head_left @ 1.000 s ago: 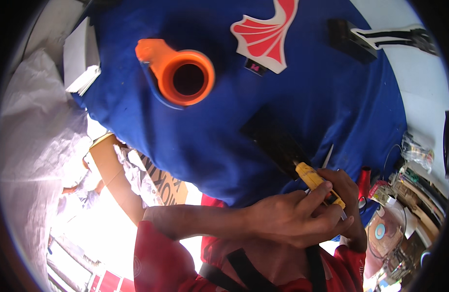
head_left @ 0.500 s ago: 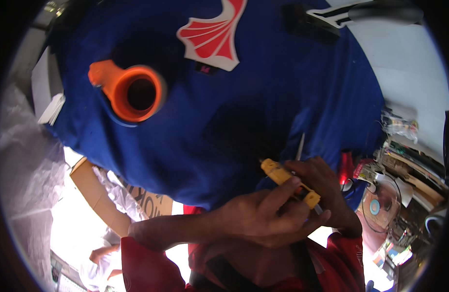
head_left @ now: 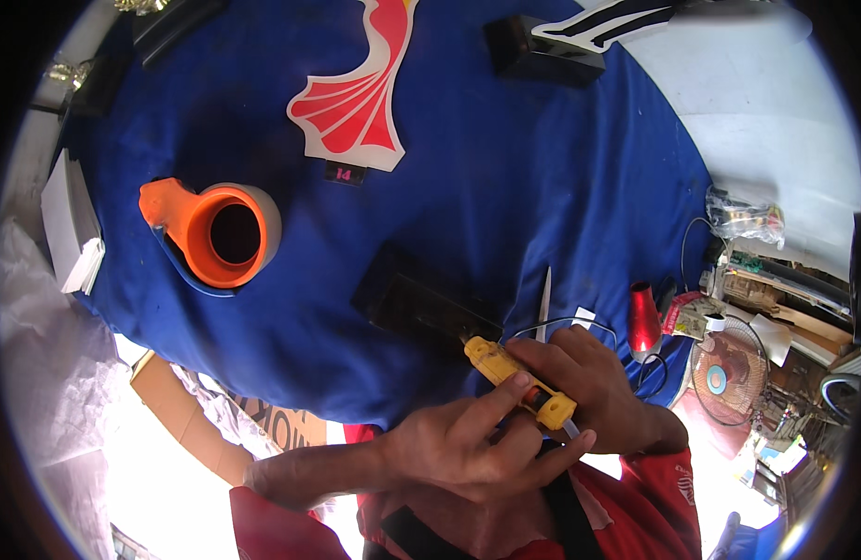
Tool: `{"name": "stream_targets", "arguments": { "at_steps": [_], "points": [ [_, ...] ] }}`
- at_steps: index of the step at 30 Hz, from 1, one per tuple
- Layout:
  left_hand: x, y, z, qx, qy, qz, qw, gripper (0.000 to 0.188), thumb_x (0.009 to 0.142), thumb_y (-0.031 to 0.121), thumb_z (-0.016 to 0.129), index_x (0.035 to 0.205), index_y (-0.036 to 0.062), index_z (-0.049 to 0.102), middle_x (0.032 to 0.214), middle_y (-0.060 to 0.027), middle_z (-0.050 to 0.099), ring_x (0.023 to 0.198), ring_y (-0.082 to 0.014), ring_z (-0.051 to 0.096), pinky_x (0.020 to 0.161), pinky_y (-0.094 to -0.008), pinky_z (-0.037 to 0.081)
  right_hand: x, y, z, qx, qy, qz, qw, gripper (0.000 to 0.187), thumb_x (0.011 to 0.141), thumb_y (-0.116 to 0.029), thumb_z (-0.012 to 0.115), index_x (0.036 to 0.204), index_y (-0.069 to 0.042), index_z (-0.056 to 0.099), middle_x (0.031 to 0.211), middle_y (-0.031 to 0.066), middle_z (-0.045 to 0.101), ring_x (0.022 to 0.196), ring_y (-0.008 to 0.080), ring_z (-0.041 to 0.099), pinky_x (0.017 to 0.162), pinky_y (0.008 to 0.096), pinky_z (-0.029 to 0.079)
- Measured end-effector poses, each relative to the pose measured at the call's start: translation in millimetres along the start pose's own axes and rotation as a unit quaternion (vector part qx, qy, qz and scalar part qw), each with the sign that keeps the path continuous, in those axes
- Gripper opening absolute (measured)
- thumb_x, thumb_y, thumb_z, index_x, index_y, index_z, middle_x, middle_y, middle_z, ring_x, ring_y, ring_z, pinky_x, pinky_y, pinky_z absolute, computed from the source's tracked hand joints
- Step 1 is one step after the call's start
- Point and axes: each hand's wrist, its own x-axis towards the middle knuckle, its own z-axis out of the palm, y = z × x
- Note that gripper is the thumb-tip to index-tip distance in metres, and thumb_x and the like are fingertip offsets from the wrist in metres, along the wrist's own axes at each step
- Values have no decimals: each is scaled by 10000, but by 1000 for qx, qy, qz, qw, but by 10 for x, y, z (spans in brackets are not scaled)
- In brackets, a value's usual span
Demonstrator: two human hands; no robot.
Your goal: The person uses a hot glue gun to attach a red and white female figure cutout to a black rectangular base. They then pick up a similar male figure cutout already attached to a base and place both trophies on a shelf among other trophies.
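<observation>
A yellow hot glue gun (head_left: 491, 360) is in my right hand (head_left: 594, 378), whose fingers are wrapped round it. Its nozzle points up and left, over a dark rectangular block (head_left: 421, 303) lying in shadow on the blue cloth. A pale glue stick (head_left: 570, 428) pokes out of the back end. My left hand (head_left: 468, 443) reaches across from the left with its fingers apart. The left index fingertip touches the gun's side beside its orange switch, and another fingertip lies close to the glue stick. Just beyond the gun lies a thin pointed blade (head_left: 544, 303).
An orange tape dispenser (head_left: 199, 241) stands on the blue-covered table (head_left: 356, 364) at left. Farther off are a red-and-white cut-out (head_left: 356, 117) on a black base and a black block (head_left: 533, 56) bearing a striped cut-out. At right are a red hair dryer (head_left: 643, 317) and a fan (head_left: 734, 369).
The view has shifted, so the cut-outs, the tape dispenser and my hands all appear lower and farther left. The picture is brighter and sharper. Both hands keep the same hold around the glue gun.
</observation>
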Motion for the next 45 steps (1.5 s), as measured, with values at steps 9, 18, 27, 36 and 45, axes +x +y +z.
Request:
{"name": "stream_targets", "arguments": {
  "at_steps": [9, 18, 27, 36, 45],
  "points": [
    [27, 34, 48, -34, 22, -10, 999, 361, 959, 146, 554, 1283, 262, 662, 822, 4, 339, 973, -178, 617, 810, -205, 622, 4, -75, -94, 5, 23, -28, 999, 693, 720, -238, 801, 1338, -25, 569, 918, 116, 603, 799, 308, 592, 678, 415, 498],
    [-51, 44, 60, -36, 21, 23, 999, 410, 926, 122, 567, 1297, 270, 661, 859, -1, 346, 1069, -235, 620, 726, -197, 626, 7, -119, -80, -35, 21, -14, 999, 657, 733, -248, 792, 1319, -26, 594, 835, 72, 571, 697, 238, 525, 616, 373, 420],
    [-125, 79, 26, -50, 36, -5, 998, 445, 896, 91, 592, 1291, 280, 675, 857, -4, 335, 1046, -246, 630, 658, -188, 624, -8, -137, -65, -49, 20, -27, 998, 666, 732, -245, 792, 1331, -28, 601, 793, 50, 556, 681, 225, 510, 605, 356, 410],
    [76, 259, 67, -278, 152, -289, 904, 403, 818, 276, 769, 1186, 133, 691, 999, -63, 531, 1004, -259, 638, 644, -266, 564, -21, -169, 31, -4, 38, 5, 999, 680, 721, -173, 792, 1353, -30, 587, 890, 87, 580, 745, 277, 581, 609, 393, 506],
    [43, 278, 33, -313, 122, -335, 880, 497, 661, 324, 904, 1016, 51, 688, 1067, -122, 562, 1048, -312, 594, 806, -394, 541, 0, -104, 315, 65, 77, -12, 995, 655, 752, -110, 741, 1363, 40, 560, 884, 108, 608, 732, 284, 589, 583, 399, 497]
  ]
}}
